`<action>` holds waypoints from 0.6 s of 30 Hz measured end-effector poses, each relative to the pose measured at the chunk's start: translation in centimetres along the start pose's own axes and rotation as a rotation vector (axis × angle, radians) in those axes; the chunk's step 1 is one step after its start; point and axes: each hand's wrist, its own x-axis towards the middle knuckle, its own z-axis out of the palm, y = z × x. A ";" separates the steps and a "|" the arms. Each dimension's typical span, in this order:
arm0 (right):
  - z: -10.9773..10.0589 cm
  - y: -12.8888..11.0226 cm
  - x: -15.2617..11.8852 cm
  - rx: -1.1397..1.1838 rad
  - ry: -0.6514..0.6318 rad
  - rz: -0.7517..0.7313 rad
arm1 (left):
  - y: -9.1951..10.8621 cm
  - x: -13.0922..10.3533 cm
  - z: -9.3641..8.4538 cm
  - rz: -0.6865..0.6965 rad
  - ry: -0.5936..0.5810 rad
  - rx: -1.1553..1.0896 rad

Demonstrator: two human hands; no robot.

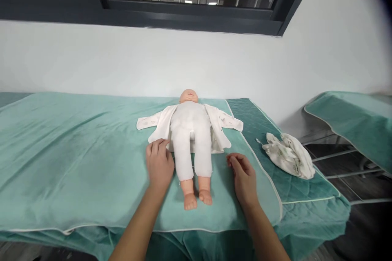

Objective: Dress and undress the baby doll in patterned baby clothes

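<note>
One doll (190, 120) lies on its back in the middle of the frame, feet toward the lower edge, over an opened white jacket (163, 124) whose sleeves reach out to either side on the green sheet (76, 151). The left hand (159, 165), left of the doll's legs, has its fingers bent at the jacket's lower left corner; whether they pinch the cloth, I cannot tell. The right hand (245, 179), right of the legs, rests just below the jacket's lower right corner, apart from it, thumb and fingers drawn close; I cannot tell whether anything sits between them. For good handling, I would take the cloth lightly by its edges, smooth both front panels evenly and keep the doll centred, with neither sleeve caught beneath it. The jacket's back is mostly hidden under the doll, and the left fingertips are hard to make out against the white cloth. Both forearms are cut off at the bottom, and the bundle (289, 155) at right is too crumpled to identify.
</note>
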 end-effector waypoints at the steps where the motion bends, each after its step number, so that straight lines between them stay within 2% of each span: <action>1: 0.2 -0.1 0.0 -0.108 -0.037 -0.058 | 0.2 0.0 0.0 0.002 -0.018 0.053; 5: 1.5 -0.5 0.2 -0.457 -0.241 -0.308 | 0.8 -0.1 -0.1 -0.029 -0.111 0.195; 9: 2.5 -0.9 0.8 -0.736 -0.328 -0.394 | 0.8 -0.1 -0.1 -0.024 -0.179 0.237; 13: 2.8 -1.4 1.2 -0.971 -0.258 -0.430 | 0.6 -0.1 -0.2 0.001 -0.212 0.229; 18: 2.7 -1.4 0.9 -1.066 -0.124 -0.387 | 0.5 -0.1 -0.3 -0.004 -0.219 0.206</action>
